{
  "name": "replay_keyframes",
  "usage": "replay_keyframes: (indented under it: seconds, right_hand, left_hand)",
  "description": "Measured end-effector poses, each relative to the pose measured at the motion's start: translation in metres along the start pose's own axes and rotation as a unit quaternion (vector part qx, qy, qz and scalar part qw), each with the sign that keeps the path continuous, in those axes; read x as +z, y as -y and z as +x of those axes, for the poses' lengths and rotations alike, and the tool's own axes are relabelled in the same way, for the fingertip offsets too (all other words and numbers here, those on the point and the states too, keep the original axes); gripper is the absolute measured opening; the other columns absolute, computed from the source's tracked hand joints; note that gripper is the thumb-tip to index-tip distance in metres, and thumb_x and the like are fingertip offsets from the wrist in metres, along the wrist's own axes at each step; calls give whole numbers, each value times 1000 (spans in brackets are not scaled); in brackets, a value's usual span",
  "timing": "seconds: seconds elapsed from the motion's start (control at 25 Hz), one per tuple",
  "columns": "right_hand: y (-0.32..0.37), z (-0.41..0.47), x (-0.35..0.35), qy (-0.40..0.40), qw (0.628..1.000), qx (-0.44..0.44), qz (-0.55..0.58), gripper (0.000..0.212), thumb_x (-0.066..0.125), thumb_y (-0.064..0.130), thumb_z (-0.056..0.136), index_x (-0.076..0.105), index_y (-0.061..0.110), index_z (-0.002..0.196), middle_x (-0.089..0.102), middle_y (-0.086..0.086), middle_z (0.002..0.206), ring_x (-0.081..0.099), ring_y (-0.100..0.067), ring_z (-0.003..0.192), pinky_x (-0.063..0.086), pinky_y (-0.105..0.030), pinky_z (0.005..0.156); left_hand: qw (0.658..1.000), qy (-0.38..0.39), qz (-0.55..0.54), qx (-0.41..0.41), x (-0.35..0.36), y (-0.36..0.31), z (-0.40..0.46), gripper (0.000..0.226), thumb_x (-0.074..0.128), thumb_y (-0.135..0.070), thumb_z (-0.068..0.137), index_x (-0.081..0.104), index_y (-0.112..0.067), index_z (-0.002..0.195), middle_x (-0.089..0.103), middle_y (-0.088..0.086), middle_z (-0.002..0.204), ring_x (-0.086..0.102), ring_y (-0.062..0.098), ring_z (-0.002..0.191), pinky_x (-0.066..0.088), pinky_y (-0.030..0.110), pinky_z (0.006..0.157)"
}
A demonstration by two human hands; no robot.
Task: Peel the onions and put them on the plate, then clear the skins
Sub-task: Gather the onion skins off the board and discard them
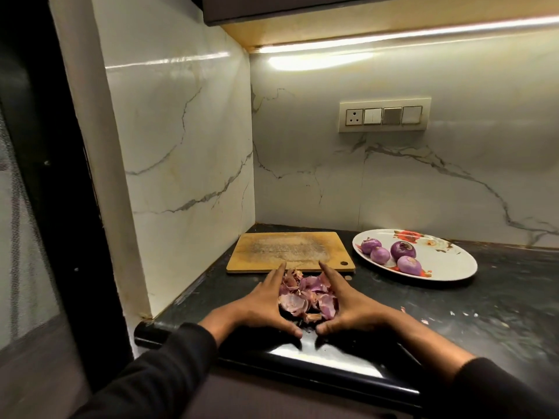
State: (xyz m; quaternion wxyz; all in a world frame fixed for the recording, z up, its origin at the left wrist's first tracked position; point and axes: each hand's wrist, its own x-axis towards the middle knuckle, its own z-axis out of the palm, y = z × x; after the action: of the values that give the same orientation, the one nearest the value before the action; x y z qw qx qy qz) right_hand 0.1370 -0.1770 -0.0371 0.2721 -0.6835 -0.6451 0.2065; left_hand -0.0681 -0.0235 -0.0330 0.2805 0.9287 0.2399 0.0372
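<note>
Purple skins (305, 297), between both hands' grip

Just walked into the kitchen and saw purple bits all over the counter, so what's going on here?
A person is gathering onion skins on the dark counter. The left hand and right hand lie flat on either side of the pile, fingers straight, corralling it near the front edge. Four peeled onions already sit on the flowered plate to the right. The wooden cutting board behind the pile is bare, and a few scraps lie further right.
</note>
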Motion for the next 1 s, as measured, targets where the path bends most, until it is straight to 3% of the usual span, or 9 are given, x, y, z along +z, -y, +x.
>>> replay_keyframes:
  seconds: [0.08,0.2,0.32,0.4,0.48,0.6,0.72,0.88,1.0]
  right_hand:
    - [4,12,9,-43,999,5,-9,127,71,80,64,-14,46,153,-3,7,167,6,-15,153,17,-45,124]
    - [13,23,13,-93,994,48,-33,116,29,99,67,-7,36,157,27,8,162,36,-17,144,32,-37,114]
    - [17,30,23,-143,982,116,-36,112,8,95,72,14,25,158,25,0,164,36,-20,144,30,-38,113]
    - [23,37,30,-183,972,146,2,101,2,89,78,36,26,149,37,-3,158,43,-23,138,36,-42,109]
    - [31,44,34,-228,953,192,64,97,-5,85,81,51,31,138,52,-4,146,51,-27,130,38,-43,100]
    - [41,51,43,-273,921,258,105,80,0,72,94,50,31,142,53,-5,146,49,-29,134,33,-44,106]
    - [50,55,46,-303,908,267,110,59,12,49,105,44,23,147,47,-8,151,43,-29,138,27,-41,113]
    - [55,60,47,-352,883,261,168,52,19,37,108,49,14,143,49,-13,149,44,-30,136,30,-37,110]
    - [60,67,52,-382,859,267,209,48,25,34,108,56,11,136,54,-13,143,50,-28,128,35,-36,104]
  left_hand:
    - [999,-30,-26,20,7,-9,10,152,89,-61,53,-26,-38,151,-17,-7,165,-3,20,153,8,48,125]
    - [998,-43,-37,24,12,-17,22,144,80,-70,59,-22,-32,154,-6,-4,167,11,21,153,16,43,123]
    - [996,-80,-25,26,21,-26,29,124,38,-95,68,-11,-25,158,3,2,167,22,22,150,24,42,121]
    - [990,-131,-41,8,29,-32,33,121,10,-100,65,11,-22,158,18,6,165,33,26,145,30,47,118]
    - [982,-173,-77,-17,36,-37,40,110,-1,-96,70,36,-25,146,39,5,153,46,27,133,38,50,109]
    - [967,-211,-129,-59,42,-47,49,73,12,-73,94,44,-29,143,45,-1,149,48,23,132,37,42,110]
    - [955,-240,-159,-72,46,-54,57,47,27,-44,107,57,-19,133,54,3,141,52,20,125,36,30,102]
    - [924,-274,-251,-91,45,-64,58,39,37,-35,107,68,-13,117,67,9,121,60,23,110,40,27,85]
    - [894,-285,-331,-102,44,-64,56,35,44,-34,104,72,-13,105,72,11,108,65,27,101,51,35,88]
